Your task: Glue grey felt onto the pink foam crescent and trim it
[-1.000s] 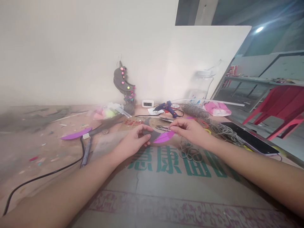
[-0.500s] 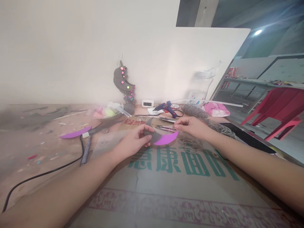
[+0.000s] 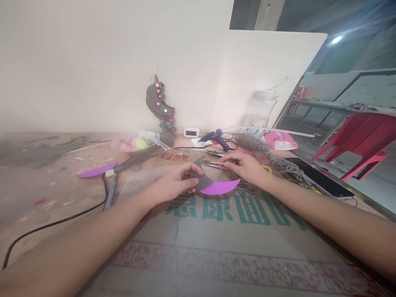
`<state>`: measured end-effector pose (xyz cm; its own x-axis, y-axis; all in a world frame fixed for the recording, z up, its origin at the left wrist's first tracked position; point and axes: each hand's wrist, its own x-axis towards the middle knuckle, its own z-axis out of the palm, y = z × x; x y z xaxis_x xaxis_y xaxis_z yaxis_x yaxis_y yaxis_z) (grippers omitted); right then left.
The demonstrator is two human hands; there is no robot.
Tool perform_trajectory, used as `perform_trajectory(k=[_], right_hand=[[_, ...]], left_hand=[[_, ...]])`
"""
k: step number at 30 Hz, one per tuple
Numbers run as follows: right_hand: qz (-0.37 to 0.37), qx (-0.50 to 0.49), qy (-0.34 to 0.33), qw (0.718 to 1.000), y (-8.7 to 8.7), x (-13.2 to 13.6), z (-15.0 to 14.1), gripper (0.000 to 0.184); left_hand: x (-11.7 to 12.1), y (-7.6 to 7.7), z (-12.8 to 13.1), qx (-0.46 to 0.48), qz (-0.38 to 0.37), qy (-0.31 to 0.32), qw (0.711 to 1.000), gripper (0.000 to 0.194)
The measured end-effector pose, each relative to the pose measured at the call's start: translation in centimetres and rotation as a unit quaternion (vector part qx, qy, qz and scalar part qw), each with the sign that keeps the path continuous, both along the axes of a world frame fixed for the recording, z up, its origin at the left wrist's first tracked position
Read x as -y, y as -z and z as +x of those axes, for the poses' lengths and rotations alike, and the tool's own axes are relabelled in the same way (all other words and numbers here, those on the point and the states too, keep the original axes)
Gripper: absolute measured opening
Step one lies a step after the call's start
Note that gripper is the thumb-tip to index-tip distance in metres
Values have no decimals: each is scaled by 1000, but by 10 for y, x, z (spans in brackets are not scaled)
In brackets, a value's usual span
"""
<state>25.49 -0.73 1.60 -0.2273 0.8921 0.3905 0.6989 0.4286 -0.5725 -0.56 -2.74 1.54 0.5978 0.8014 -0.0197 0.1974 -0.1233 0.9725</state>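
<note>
My left hand (image 3: pixel 182 181) is closed around a crescent-shaped piece, its thumb and fingers pinching the part covered in grey yarn (image 3: pixel 204 181). The uncovered purple end of the crescent (image 3: pixel 220 187) sticks out to the right, over the cardboard. Beyond it lies a pair of small thread snips (image 3: pixel 213 164). My right hand (image 3: pixel 239 165) has its thumb and fingertips together at the handle end of the snips; what is between them, if anything, is hidden. Loose grey yarn (image 3: pixel 247 190) trails below the right wrist.
A blue glue gun (image 3: pixel 216 138), a white clock (image 3: pixel 191 132) and a grey yarn skein (image 3: pixel 252 143) stand at the back. A button-dotted crescent (image 3: pixel 159 101) hangs against the wall. At right lies a phone (image 3: pixel 328 181); at left, another purple piece (image 3: pixel 95 169) and a black cable (image 3: pixel 58 225).
My right hand has moved left, over the handle end of the snips. The crescent's purple end has turned and reaches further right. My left hand keeps its hold.
</note>
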Motion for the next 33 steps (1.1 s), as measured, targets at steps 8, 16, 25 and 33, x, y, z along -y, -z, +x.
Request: perform_trajectory(k=[8, 16, 25, 33], right_hand=[[-85, -177, -44, 980, -20, 16, -9, 29], [-318, -355, -147, 867, -6, 35, -32, 32], [-344, -338, -145, 864, -5, 35, -33, 34], [-283, -256, -91, 920, -1, 34, -35, 28]], left_hand=[[2, -2, -2, 45, -5, -48, 998, 33], [3, -5, -1, 82, -6, -39, 996, 56], [1, -2, -2, 68, 3, -18, 997, 48], [1, -1, 1, 54, 7, -19, 998, 39]])
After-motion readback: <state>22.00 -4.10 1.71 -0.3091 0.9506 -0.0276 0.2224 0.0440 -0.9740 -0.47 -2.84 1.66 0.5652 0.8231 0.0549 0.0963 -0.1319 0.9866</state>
